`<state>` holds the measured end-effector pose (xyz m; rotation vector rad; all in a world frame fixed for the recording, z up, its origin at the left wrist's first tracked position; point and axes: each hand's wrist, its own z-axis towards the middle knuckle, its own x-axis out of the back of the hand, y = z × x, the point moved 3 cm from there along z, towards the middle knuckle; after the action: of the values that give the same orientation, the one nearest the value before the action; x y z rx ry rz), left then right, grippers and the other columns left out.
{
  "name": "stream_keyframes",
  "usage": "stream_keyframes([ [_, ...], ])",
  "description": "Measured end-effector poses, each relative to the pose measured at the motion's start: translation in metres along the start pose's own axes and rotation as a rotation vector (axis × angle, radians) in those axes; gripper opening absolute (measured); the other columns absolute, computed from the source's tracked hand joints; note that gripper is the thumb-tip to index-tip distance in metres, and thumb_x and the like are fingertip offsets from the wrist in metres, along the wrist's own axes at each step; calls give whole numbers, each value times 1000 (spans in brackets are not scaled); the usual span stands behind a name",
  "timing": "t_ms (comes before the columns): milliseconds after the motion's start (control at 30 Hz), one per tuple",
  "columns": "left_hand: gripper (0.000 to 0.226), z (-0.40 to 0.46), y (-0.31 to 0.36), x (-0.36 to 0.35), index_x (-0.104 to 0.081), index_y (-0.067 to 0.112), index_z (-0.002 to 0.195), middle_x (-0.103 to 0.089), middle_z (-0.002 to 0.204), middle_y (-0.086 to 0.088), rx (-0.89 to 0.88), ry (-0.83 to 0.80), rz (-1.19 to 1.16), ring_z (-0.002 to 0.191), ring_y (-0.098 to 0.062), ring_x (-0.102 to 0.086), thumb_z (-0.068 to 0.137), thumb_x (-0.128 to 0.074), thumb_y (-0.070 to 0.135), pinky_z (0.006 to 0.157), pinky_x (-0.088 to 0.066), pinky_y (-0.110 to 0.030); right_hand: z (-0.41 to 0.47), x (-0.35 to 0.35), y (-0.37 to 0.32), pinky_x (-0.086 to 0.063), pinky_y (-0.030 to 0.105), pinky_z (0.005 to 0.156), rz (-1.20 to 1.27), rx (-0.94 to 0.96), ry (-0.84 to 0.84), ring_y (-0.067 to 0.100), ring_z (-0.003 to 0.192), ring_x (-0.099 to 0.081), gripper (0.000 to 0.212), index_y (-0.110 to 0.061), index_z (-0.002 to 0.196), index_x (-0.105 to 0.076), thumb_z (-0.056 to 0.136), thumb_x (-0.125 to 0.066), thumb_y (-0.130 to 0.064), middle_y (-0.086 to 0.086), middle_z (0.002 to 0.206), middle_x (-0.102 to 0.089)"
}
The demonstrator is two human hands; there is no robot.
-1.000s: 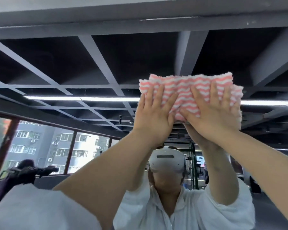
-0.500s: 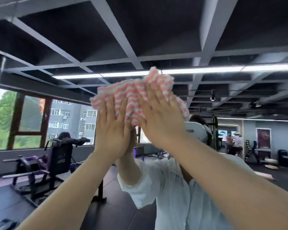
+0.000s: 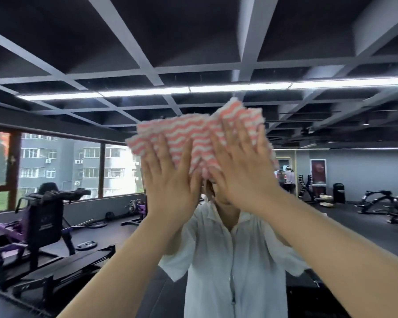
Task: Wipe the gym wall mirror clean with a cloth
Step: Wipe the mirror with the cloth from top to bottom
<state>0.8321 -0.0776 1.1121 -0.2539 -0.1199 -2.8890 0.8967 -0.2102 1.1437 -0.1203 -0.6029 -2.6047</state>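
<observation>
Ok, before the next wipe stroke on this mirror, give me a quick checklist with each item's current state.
1. Both hands on the cloth: ok; left hand and right hand press it flat with straight fingers.
2. Cloth against the mirror: ok; the hands' reflection meets them right behind it.
3. Cloth spread flat: not ok; its upper right part is bunched.
4. Cloth damp or dry: cannot tell.
5. Streaks or dirt left on the glass: cannot tell; none stand out, and the picture is blurred.
</observation>
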Motion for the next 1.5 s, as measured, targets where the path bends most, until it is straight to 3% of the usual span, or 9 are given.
stream_keyframes([
  [167,56,15,68,-13,-21,24,148,-18,154,-25,-237,45,15,140,-48,-14,97,-22,47,114,-8,-56,-34,-3,55,8,51,114,73,-238,56,41,144,-14,68,-7,150,-23,97,-19,-49,21,157,-16],
  [400,54,26,58,-6,-34,22,147,-28,153,-18,-449,26,86,142,-40,-22,96,-29,40,115,-13,-51,-41,-6,42,6,48,114,168,-390,104,41,143,-10,71,-2,149,-20,94,-27,-47,27,154,-19],
  [567,53,52,17,9,-23,18,147,-28,153,-17,-392,24,106,143,-37,-21,101,-10,40,116,-13,-49,9,4,14,2,53,115,215,-344,60,37,146,-4,69,-8,145,-1,93,-15,-51,20,158,-8],
  [733,54,72,-28,26,-10,18,146,-18,156,-16,-283,27,147,145,-33,-13,98,-6,42,117,-3,-41,53,15,-18,17,47,113,188,-259,-25,31,145,20,71,-15,144,20,90,-4,-55,14,158,20],
  [933,61,86,-72,41,15,24,142,8,159,-6,-106,-41,207,146,-23,12,85,12,46,117,11,-35,99,26,-59,20,49,111,149,-149,-28,29,145,21,72,-12,151,15,97,-11,-53,14,157,23],
  [1133,67,60,-109,45,-8,15,152,-9,159,-14,30,-2,128,147,-29,-2,92,0,44,120,0,-40,108,24,-94,22,47,111,165,39,-81,28,144,24,68,-14,147,20,95,-2,-52,10,155,27],
  [1300,58,-1,-104,40,-10,15,148,-19,157,-12,48,-13,39,146,-30,-9,97,-11,41,119,-6,-41,51,11,-105,-1,47,118,221,172,49,32,142,-28,66,-6,144,-38,91,-27,-43,16,152,-26],
  [1400,61,-6,-84,34,-20,13,149,-23,156,-13,-10,-45,25,146,-31,-12,97,-15,43,118,-11,-47,28,13,-84,7,46,119,165,165,84,30,141,-30,65,-5,144,-39,91,-32,-42,16,151,-30],
  [1500,60,17,-74,32,-33,8,146,-34,150,-17,-141,11,91,142,-32,-22,96,-26,42,116,-21,-51,37,15,-64,7,42,118,161,101,44,29,141,-27,64,-6,145,-36,99,-18,-46,17,151,-29],
])
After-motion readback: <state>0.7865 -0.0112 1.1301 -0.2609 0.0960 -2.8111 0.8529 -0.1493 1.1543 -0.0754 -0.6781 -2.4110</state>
